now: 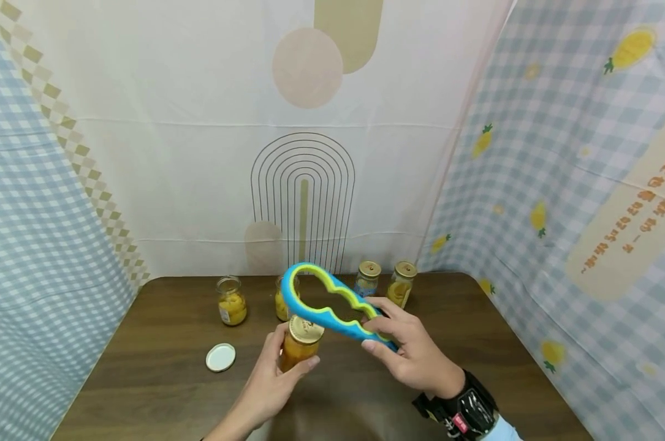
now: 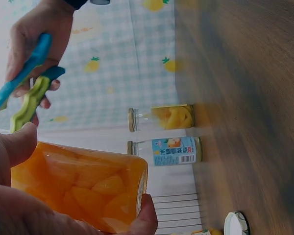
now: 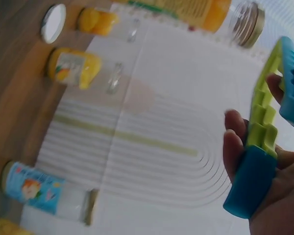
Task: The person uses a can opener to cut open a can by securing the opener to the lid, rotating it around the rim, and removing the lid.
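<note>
My left hand holds a glass jar of orange fruit pieces, its gold lid on, raised above the table. In the left wrist view the thumb and fingers curl round the jar's glass. My right hand grips the handles of a blue and lime-green jar opener, a long loop with a wavy inner edge. The loop's rounded end hangs just above and behind the jar's lid in the head view, apparently not around it. Whether the two touch is hard to tell.
At the back left of the brown table stands a lidless jar of yellow fruit, with another partly behind the opener. A white lid lies nearby. Two gold-lidded jars, one blue-labelled, one yellow, stand back right. Cloths hang around.
</note>
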`<state>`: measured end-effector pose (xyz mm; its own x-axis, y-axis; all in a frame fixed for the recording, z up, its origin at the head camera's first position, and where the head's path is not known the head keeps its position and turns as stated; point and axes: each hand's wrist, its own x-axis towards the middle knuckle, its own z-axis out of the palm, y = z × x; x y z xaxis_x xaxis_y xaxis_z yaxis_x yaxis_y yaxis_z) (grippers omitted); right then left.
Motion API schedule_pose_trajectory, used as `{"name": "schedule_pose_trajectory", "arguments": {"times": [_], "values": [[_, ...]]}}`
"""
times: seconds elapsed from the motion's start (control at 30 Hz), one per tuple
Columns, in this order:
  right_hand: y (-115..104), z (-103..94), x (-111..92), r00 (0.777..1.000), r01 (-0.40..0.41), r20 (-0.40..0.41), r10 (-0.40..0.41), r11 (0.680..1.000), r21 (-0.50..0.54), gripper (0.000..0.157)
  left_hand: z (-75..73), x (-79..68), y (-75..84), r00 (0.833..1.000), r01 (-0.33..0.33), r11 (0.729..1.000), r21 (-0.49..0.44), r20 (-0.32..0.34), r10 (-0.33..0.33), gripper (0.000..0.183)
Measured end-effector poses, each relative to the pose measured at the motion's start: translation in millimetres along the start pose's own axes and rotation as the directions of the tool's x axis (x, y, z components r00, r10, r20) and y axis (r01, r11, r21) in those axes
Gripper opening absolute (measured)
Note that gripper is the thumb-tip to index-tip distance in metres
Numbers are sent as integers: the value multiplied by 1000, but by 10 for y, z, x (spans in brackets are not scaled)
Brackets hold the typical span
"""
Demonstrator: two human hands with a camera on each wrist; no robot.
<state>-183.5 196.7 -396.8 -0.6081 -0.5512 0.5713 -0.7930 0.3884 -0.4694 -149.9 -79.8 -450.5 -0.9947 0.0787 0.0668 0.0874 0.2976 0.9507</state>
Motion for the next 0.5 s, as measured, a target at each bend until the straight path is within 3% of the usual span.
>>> {"name": "schedule_pose_trajectory", "arguments": {"times": [0.17,0.33,0.5], "values": [[-128,47,115,996,41,76,-39,999,-35,14,23,-21,3,1000,24,999,-42,7,-24,67],[-204,63,185,992,57,113,-51,997,-53,8,46,-39,-14,1000,2,998,-70,10,-1,63],[-267,68,200,986,30,164,-14,995,-99,7,63,-56,-6,997,-11,984,-178,72,24,61]]}}
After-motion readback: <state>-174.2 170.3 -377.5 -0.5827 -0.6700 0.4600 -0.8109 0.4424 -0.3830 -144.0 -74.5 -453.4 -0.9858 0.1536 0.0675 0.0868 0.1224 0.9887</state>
